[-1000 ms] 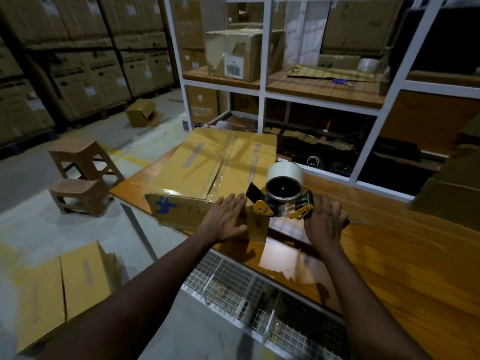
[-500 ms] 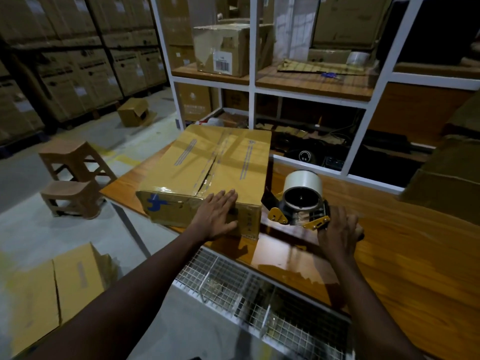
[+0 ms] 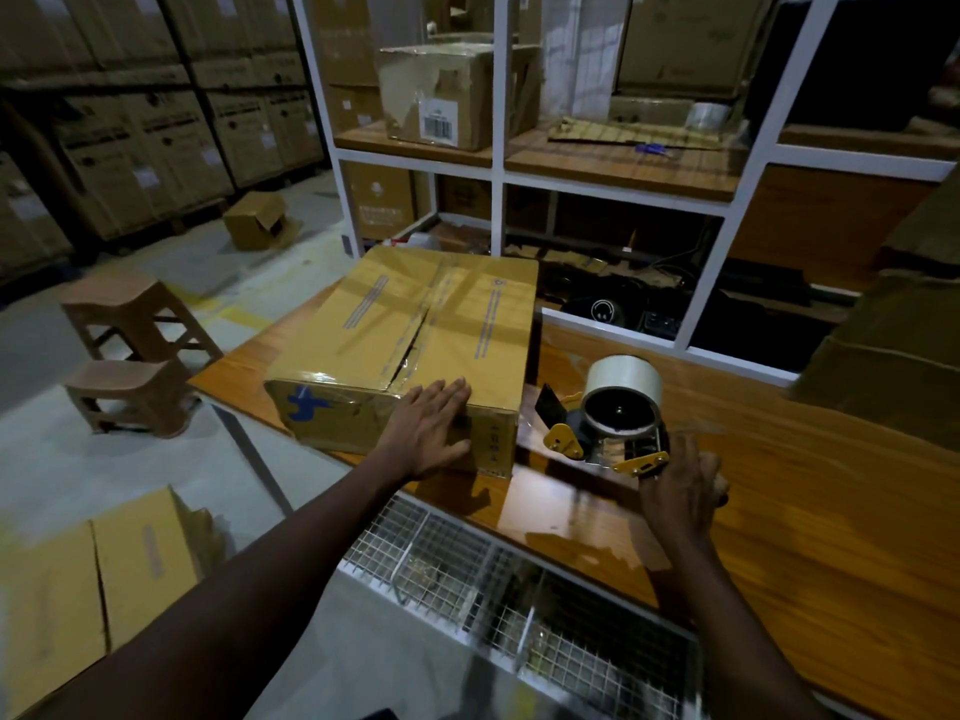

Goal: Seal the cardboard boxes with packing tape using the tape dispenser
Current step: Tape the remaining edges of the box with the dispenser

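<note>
Cardboard in a yellow-brown shade makes up the rectangular box point(image 3: 415, 335), which sits on the glossy orange-brown wooden table point(image 3: 789, 522) near its left end. A blue logo marks the box's near face. Glossy clear tape runs along the centre seam of the top, and the flaps gape slightly at the near end of that seam.

The left hand point(image 3: 431, 431) lies flat against the box's near upper edge, fingers straight and together, pressing the carton without curling round it.

Just right of the box is the black and yellow tape dispenser point(image 3: 602, 433), carrying a pale roll of tape point(image 3: 623, 379), clear of the carton's side. The right hand point(image 3: 680, 485) is at its rear end, fingers wrapped round the handle, which the hand hides. Whether the dispenser touches the tabletop cannot be told.

Behind the box rises a white metal shelving frame point(image 3: 500, 148) with wooden shelves bearing more cartons. Left of the box, on the grey floor, stand two brown plastic stools point(image 3: 132, 324). Below and left of it lies a flattened cardboard sheet point(image 3: 104, 569). In front of the box, under the table's near edge, hangs a white wire-mesh basket point(image 3: 493, 579).
</note>
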